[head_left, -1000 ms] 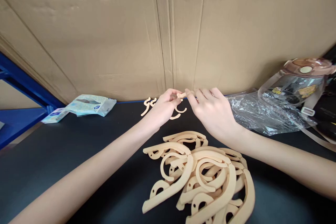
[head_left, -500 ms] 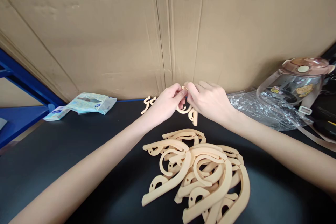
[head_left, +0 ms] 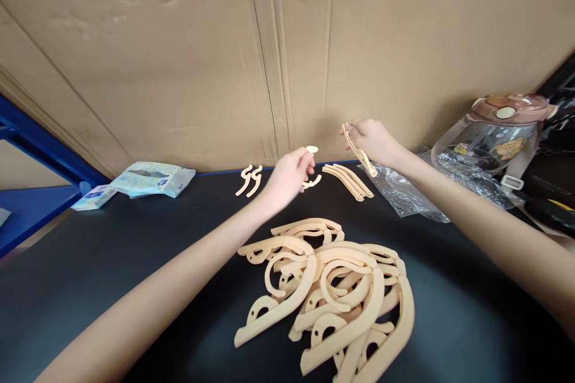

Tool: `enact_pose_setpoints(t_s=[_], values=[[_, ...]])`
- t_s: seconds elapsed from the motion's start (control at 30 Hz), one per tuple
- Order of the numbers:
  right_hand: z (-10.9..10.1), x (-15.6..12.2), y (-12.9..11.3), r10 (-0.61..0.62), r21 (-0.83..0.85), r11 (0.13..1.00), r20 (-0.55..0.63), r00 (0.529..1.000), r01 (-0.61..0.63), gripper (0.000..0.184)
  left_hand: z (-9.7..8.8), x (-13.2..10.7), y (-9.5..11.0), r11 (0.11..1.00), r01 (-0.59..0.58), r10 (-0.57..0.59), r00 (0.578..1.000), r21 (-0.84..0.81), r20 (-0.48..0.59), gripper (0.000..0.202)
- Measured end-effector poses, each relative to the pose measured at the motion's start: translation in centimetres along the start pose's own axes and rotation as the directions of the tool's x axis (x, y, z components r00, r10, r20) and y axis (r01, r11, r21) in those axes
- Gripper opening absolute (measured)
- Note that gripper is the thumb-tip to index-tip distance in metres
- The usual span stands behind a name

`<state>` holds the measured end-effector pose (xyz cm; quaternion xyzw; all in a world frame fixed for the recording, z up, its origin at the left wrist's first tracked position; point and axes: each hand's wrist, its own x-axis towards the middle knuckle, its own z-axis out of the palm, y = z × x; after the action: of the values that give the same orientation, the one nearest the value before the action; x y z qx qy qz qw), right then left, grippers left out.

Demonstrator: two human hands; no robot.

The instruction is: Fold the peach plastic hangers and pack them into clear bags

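Now, head view, looking down at a black bench [head_left: 90, 263]. At its centre, a loose pile of tan curved pieces [head_left: 332, 293], taken as the landmark for everything below.

Beyond the pile, with the left hand [head_left: 287, 176], pinches a small oval chip [head_left: 311, 149] between thumb and fingertips, lifted clear of the bench. Beyond the pile and to the right, with the right hand [head_left: 372, 139], grips a thin curved strip [head_left: 358, 151]: fingers closed round its upper part, lower end slanting down to the right, held in the air. Hands well apart from each other.

Between the pile and the right hand, a small stack of curved strips [head_left: 348, 181] lying flat on the bench. Between the pile and the left fingertips, a little curved offcut [head_left: 313, 181]. Beyond the pile and slightly left, two S-shaped bits [head_left: 250, 180] side by side.

Farther left of the pile, a pale blue tissue pack [head_left: 153, 178], then a smaller packet [head_left: 94, 196] next to a blue frame [head_left: 36, 143]. Right of the pile, past the stack, a crumpled clear plastic bag [head_left: 404, 191]; touching the stack or only just beside it, cannot tell. Far right of the pile, a clear bottle with a brown lid [head_left: 494, 131], tilted. Behind all of it, well beyond the pile, a cardboard wall [head_left: 179, 60].
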<state>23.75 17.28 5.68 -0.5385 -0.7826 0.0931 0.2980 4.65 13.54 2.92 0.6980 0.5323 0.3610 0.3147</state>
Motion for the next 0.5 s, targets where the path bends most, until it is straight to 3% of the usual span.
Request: enact_pose_setpoints(t_s=[0.07,0.17,0.27,0.33,0.37,0.43,0.5], values=[[-0.3,0.4,1.0,0.022,0.107,0.994,0.006,1.0,-0.023,0.031,-0.6,1.3,-1.5,0.992,0.124,-0.124,0.992,0.019,0.014,0.022],[-0.2,0.1,1.0,0.032,0.235,0.971,-0.007,0.999,-0.029,0.028,-1.5,2.9,-3.4,0.967,0.247,-0.248,0.969,0.06,-0.004,0.035],[0.1,-0.5,0.1,0.042,0.362,0.932,-0.035,0.999,-0.026,0.022,-1.7,3.2,-4.1,0.956,0.291,-0.289,0.956,0.041,-0.046,0.036],[0.2,-0.8,-0.6,0.032,0.514,0.858,-0.055,0.998,0.001,0.015,-1.8,2.7,-3.7,0.959,0.281,-0.282,0.958,-0.027,-0.046,0.038],[0.1,-0.9,-0.8,0.023,0.591,0.807,-0.064,0.998,0.019,0.01,-1.9,2.4,-3.3,0.961,0.271,-0.272,0.962,-0.063,-0.018,0.043],[-0.2,-1.1,-1.3,0.003,0.687,0.725,-0.075,0.997,0.049,0.008,-2.1,1.4,-2.4,0.936,0.276,-0.248,0.957,-0.216,0.148,0.057],[-0.5,-1.3,-1.6,-0.016,0.685,0.726,-0.064,0.998,0.056,0.013,-2.4,0.5,-1.7,0.858,0.32,-0.189,0.924,-0.401,0.333,0.053]])
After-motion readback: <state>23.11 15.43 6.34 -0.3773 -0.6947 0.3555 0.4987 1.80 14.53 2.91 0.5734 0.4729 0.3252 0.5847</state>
